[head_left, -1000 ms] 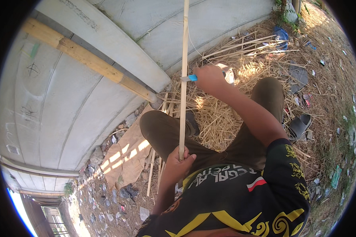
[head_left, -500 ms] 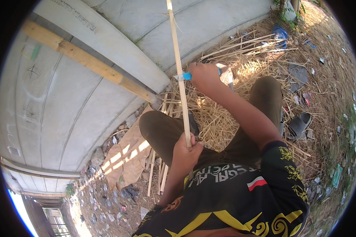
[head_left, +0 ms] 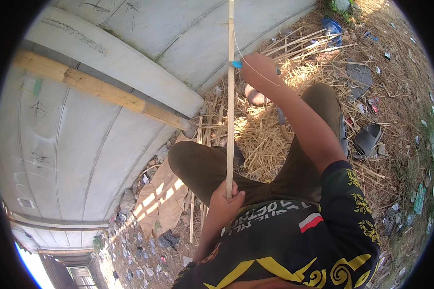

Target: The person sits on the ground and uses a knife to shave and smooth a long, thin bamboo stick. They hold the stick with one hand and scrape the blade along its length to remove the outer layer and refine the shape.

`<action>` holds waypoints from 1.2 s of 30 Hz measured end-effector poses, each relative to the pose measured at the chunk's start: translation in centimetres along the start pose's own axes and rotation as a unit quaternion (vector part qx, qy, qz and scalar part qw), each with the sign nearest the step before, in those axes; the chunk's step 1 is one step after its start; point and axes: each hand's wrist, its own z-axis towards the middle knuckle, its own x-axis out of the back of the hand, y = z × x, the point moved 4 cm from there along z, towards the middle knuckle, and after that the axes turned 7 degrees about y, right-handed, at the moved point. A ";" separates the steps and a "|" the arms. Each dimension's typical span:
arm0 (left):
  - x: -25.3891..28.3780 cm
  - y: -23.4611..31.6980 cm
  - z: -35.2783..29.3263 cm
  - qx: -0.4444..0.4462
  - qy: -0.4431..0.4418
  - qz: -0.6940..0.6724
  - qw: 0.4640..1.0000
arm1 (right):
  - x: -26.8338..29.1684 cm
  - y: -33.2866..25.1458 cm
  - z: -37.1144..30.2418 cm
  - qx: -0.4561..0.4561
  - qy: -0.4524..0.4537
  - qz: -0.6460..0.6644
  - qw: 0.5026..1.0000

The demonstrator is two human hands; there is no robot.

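A long pale bamboo strip point(head_left: 231, 115) rises from my lap past the top of the view. Wrapped round its lower end, my left hand point(head_left: 226, 200) holds it against my body. Farther up, my right hand point(head_left: 258, 70) is closed on the blue handle of a knife point(head_left: 237, 64), which meets the strip's right edge. Most of the blade is hidden behind the strip and my fist. A thin curled shaving point(head_left: 255, 69) loops out from the strip across my right wrist.
Shavings point(head_left: 265, 139) cover the ground between my legs. Several cut strips point(head_left: 299, 44) and a blue plastic bag point(head_left: 332, 27) lie at the far right. A grey sandal point(head_left: 367, 140) rests beside my right leg. At left, a bamboo pole point(head_left: 101, 91) leans by the concrete wall point(head_left: 77, 144); cardboard point(head_left: 161, 200) lies below.
My right hand has moved the knife up and away along the strip. The strip stands more upright, its top swung right, and a shaving now curls over my wrist. My left hand sits slightly lower.
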 end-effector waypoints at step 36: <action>0.1 2.2 0.7 -0.017 0.026 0.011 0.999 | 0.1 -1.5 -0.5 -0.022 0.085 0.041 0.995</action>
